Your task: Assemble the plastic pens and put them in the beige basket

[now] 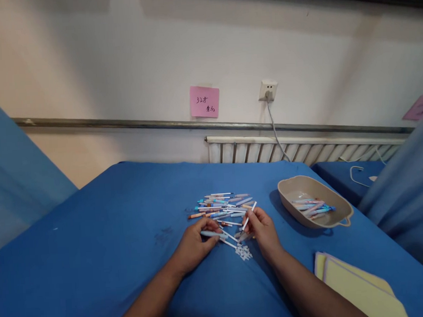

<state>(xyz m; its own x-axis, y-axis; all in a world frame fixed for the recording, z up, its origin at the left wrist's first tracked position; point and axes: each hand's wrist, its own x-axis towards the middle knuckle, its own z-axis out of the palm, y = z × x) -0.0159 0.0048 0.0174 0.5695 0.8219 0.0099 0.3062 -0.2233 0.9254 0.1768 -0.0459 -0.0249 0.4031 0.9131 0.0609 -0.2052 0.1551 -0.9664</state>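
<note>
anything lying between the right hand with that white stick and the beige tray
Nothing visible does. The right hand holds the white stick up, and only bare blue table cover lies between it and the beige tray. The pen pile sits to the hand's other side.

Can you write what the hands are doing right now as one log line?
left hand: holds pale blue pen barrel | right hand: holds white refill | pen pile ahead | tray right

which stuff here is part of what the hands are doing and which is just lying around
In use: left hand holding pale blue pen barrel; right hand holding white refill; pen pile; beige tray.

Lying about: yellow pads, pink note, wall socket.
</note>
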